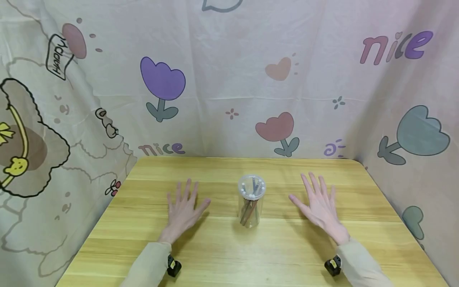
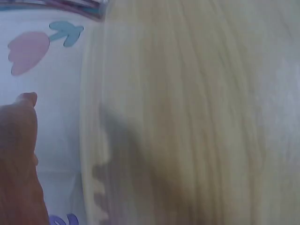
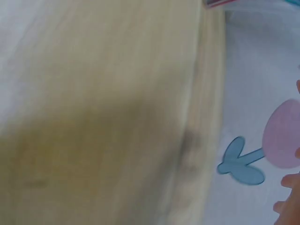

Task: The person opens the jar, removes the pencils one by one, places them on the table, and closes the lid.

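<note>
A clear plastic cup (image 1: pixel 259 217) with a round rim stands upright near the middle of the table. Inside it lean several slim pen-like sticks (image 1: pixel 247 213) with whitish top ends; their exact kind is too small to make out. To its left, my left hand (image 1: pixel 183 211) is held with fingers spread and thumb toward the cup. My right hand (image 1: pixel 320 205) mirrors it on the other side, also spread and holding nothing. Both hands are apart from the cup. In the left wrist view, part of the left hand (image 2: pixel 18 150) shows at the left edge, and reddish sticks (image 2: pixel 77 8) appear at the top.
The light wooden table (image 1: pixel 287 255) has its far edge against a patterned cloth backdrop (image 1: pixel 222 71), which also covers both sides. Each wrist carries a small black camera, one on the left (image 1: pixel 174 266) and one on the right (image 1: pixel 333 266).
</note>
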`<state>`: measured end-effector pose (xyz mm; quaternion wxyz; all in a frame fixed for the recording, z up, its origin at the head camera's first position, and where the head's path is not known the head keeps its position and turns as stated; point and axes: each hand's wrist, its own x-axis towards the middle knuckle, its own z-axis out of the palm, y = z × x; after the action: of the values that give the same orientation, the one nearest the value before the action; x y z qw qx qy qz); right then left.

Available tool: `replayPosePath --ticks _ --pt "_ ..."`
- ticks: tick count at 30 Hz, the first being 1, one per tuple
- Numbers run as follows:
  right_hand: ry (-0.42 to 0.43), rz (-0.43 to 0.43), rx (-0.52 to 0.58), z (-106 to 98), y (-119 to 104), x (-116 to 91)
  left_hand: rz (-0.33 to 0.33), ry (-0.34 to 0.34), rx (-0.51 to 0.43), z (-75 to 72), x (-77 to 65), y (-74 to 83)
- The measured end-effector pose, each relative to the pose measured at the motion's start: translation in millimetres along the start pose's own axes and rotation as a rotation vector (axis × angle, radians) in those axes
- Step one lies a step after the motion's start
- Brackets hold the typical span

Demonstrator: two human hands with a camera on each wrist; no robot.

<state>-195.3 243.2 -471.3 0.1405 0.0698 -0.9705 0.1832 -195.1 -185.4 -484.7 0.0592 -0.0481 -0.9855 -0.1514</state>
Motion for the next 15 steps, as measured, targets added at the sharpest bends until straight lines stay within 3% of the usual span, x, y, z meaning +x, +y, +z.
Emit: replayPosePath --ticks 7,15 --pt "0.016 -0.118 0.076 -20 -20 10 0.085 -0.054 -0.022 -6.7 -3.4 19.0" --pt "-0.032 -0.225 0.26 -44 -43 19 0.196 -0.135 -0.154 -15.3 -5.1 37.7"
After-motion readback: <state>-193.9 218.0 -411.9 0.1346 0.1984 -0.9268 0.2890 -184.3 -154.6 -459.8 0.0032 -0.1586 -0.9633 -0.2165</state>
